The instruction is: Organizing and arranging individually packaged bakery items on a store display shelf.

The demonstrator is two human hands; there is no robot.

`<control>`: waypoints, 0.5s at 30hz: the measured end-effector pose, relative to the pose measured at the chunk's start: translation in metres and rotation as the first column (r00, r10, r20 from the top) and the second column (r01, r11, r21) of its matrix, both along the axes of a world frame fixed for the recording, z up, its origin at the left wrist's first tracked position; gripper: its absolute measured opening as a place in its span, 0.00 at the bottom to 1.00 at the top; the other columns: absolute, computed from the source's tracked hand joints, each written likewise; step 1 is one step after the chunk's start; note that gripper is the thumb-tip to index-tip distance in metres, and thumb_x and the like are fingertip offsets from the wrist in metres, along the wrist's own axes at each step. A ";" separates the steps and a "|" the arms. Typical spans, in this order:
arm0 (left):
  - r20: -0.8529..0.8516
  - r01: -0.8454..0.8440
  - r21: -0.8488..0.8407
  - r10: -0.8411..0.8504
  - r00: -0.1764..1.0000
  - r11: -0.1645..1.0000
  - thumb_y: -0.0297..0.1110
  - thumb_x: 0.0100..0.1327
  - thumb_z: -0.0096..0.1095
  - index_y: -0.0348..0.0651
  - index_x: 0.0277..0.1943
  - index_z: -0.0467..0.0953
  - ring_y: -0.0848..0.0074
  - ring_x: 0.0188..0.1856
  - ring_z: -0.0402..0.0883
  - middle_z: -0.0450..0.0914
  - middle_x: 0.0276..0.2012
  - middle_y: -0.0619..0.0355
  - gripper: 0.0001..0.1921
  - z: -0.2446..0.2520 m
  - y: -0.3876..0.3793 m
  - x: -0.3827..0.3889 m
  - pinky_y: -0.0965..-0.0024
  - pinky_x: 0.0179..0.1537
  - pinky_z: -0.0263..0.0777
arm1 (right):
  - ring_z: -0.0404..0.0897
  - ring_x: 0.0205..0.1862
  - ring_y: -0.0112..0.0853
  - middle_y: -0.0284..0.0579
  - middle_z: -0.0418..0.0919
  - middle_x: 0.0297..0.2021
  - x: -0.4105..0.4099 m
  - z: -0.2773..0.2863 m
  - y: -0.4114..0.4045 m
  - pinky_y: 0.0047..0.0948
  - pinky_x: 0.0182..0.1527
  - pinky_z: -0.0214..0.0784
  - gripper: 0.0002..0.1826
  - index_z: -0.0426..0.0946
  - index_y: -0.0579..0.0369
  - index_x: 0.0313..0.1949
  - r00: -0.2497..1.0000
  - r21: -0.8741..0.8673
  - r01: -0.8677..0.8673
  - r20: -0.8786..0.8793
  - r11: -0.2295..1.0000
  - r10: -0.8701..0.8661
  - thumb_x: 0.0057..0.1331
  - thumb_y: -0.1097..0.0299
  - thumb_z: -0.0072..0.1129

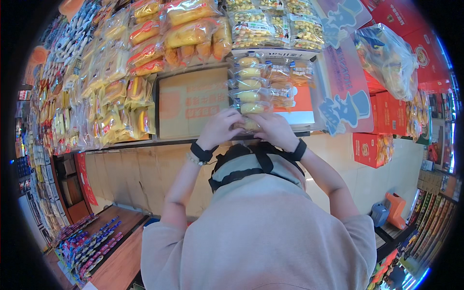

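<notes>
Between my two hands is a clear-wrapped bun (251, 125), at the near end of a column of similar packaged buns (249, 84) near the front edge of the display. My left hand (224, 125) grips its left side with curled fingers. On its right side, my right hand (272, 128) has its fingers on the wrapper. Both wrists wear black bands. Right of the column lie smaller packaged cakes (281, 90) with blue and white labels. A flat cardboard box (194, 101) with red print is set into the display to the left of the column.
Packaged breads (145, 47) are heaped at the left and back. Bags of small round snacks (277, 27) stand behind the buns. A printed pink sheet (344, 90), red boxes (389, 112) and a filled plastic bag (388, 59) are at the right. The display's dark front edge (174, 142) runs before me.
</notes>
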State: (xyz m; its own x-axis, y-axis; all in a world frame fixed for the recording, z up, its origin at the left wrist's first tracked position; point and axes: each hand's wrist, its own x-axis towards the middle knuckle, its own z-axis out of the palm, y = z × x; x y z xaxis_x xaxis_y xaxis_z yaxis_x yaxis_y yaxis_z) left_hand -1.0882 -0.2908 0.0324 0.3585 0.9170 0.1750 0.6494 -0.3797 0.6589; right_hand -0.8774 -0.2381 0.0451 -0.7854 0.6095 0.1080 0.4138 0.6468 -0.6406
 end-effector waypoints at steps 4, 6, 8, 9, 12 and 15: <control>0.249 -0.214 -0.164 0.251 0.936 0.963 0.23 0.52 0.64 0.37 0.35 0.76 0.67 0.36 0.79 0.76 0.35 0.54 0.07 -0.020 -0.014 0.010 0.70 0.36 0.75 | 0.77 0.39 0.42 0.47 0.78 0.35 0.023 -0.012 0.003 0.38 0.39 0.70 0.25 0.71 0.49 0.51 0.989 0.045 0.072 0.127 0.996 -0.077 0.52 0.67 0.63; 0.347 -0.264 -0.199 0.320 0.882 0.944 0.20 0.52 0.63 0.36 0.36 0.75 0.67 0.36 0.79 0.75 0.34 0.54 0.08 -0.029 -0.016 0.019 0.72 0.35 0.75 | 0.78 0.37 0.42 0.47 0.78 0.34 0.033 -0.014 0.006 0.38 0.38 0.70 0.23 0.72 0.48 0.51 0.984 0.049 0.085 0.155 0.995 -0.091 0.52 0.69 0.62; 0.365 -0.288 -0.259 0.370 0.854 0.922 0.17 0.54 0.60 0.33 0.33 0.74 0.70 0.38 0.79 0.75 0.36 0.54 0.05 -0.032 -0.015 0.028 0.72 0.39 0.77 | 0.78 0.36 0.42 0.47 0.79 0.33 0.034 -0.013 0.007 0.38 0.37 0.71 0.23 0.73 0.47 0.50 0.978 0.052 0.096 0.183 0.994 -0.104 0.53 0.71 0.61; 0.366 -0.291 -0.259 0.373 0.853 0.921 0.17 0.54 0.60 0.33 0.33 0.74 0.70 0.38 0.79 0.75 0.36 0.54 0.05 -0.035 -0.015 0.028 0.72 0.39 0.77 | 0.78 0.35 0.43 0.47 0.79 0.32 0.035 -0.012 0.007 0.38 0.37 0.71 0.21 0.74 0.47 0.49 0.980 0.050 0.116 0.156 0.992 -0.123 0.54 0.72 0.60; 0.313 -0.296 -0.221 0.355 0.881 0.929 0.18 0.54 0.60 0.33 0.33 0.74 0.68 0.37 0.79 0.75 0.34 0.52 0.04 -0.040 -0.016 0.024 0.73 0.38 0.76 | 0.78 0.34 0.44 0.47 0.79 0.31 0.035 -0.025 0.008 0.38 0.36 0.71 0.19 0.76 0.47 0.47 0.988 0.031 0.136 0.071 0.990 -0.138 0.55 0.74 0.58; 0.169 -0.300 -0.142 0.322 0.932 0.943 0.21 0.55 0.59 0.34 0.34 0.72 0.57 0.34 0.76 0.74 0.32 0.49 0.04 -0.033 -0.017 0.014 0.63 0.33 0.71 | 0.78 0.34 0.45 0.49 0.79 0.32 0.030 -0.040 0.010 0.39 0.36 0.71 0.17 0.77 0.49 0.46 0.988 -0.003 0.154 0.031 0.988 -0.154 0.55 0.75 0.57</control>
